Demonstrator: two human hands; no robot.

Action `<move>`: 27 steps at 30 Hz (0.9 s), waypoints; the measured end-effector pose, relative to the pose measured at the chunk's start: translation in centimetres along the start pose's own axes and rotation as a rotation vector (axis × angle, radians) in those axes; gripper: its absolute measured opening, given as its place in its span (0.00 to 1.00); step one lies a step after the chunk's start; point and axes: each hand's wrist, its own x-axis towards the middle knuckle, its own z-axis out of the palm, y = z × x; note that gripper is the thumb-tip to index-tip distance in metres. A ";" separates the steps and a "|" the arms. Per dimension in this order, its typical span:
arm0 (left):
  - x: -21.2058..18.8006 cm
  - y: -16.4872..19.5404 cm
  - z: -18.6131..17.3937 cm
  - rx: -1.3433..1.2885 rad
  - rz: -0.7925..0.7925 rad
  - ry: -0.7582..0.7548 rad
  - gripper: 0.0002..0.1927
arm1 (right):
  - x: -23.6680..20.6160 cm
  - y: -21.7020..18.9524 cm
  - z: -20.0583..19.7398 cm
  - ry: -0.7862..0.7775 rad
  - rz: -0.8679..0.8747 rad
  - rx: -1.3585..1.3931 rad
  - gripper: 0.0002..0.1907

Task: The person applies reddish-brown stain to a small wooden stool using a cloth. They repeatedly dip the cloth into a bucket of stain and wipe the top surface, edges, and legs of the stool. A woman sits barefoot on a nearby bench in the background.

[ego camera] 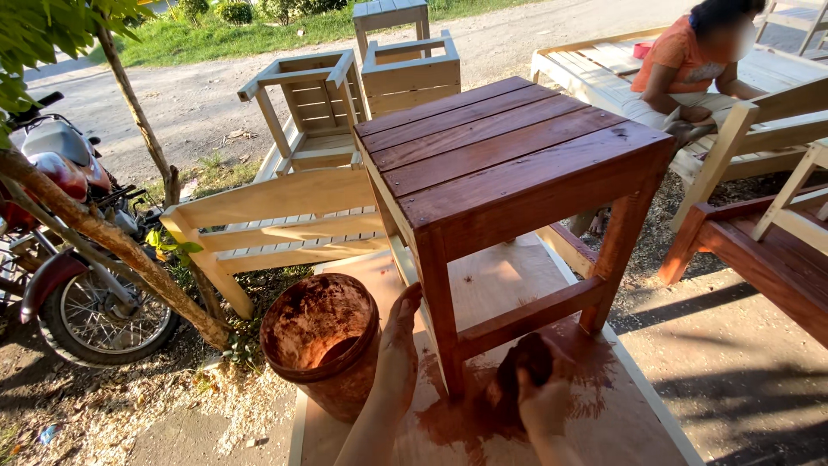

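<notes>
- Outdoors, plywood sheet (pixel 509 285): stool (pixel 509 164) stained on top, lower rail unfinished.
- Left hand (pixel 401 332) steadies the stool's leg, fingers loose.
- Right hand (pixel 542 401) clenches staining rag (pixel 524 362); bucket (pixel 321 341) beside.

Both stained hands reach forward, left (pixel 401 332) raised open-fingered, right (pixel 542 399) curled low.

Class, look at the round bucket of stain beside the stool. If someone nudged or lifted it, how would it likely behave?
The bucket looks wide and squat on the board, so it probably slides rather than tips. Its walls are smeared with stain, so likely slippery to grip. Little liquid shows at the bottom, so it may be fairly light, though sloshing seems possible.
</notes>
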 end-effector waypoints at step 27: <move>2.4 -9.3 18.5 -0.450 -0.064 0.576 0.31 | 21.5 7.3 -1.2 -0.504 0.544 0.747 0.24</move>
